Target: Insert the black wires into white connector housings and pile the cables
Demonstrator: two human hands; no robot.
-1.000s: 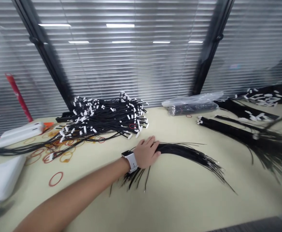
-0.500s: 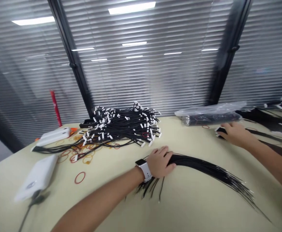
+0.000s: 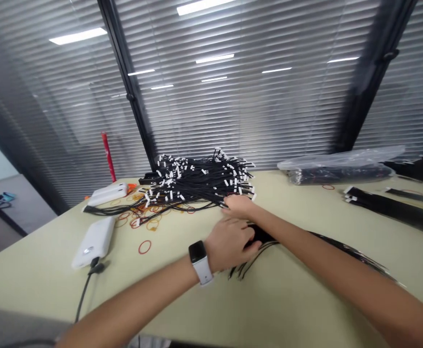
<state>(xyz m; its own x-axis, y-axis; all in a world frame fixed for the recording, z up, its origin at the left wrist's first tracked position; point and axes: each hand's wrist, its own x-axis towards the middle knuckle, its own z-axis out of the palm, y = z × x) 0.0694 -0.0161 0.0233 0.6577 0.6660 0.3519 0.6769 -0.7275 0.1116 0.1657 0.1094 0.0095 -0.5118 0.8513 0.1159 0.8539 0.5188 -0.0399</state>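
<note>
Black cables [image 3: 258,235] under left hand [image 3: 229,244] (wristwatch [image 3: 199,262] on), right hand [image 3: 238,205] beyond.

Nothing readable here, tbh. The white tags [image 3: 235,182] on the black cables [image 3: 197,191] are too tiny, the power bank [image 3: 93,242] only has a blurry grey mark [image 3: 88,250], and the watch screen [image 3: 197,252] is dark.

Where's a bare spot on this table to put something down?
The widest free patch of pale tabletop lies between the left forearm and right forearm. Another sits left of the white power bank. It's crowded around the left hand, right hand and heap of white-tipped black cables.
</note>
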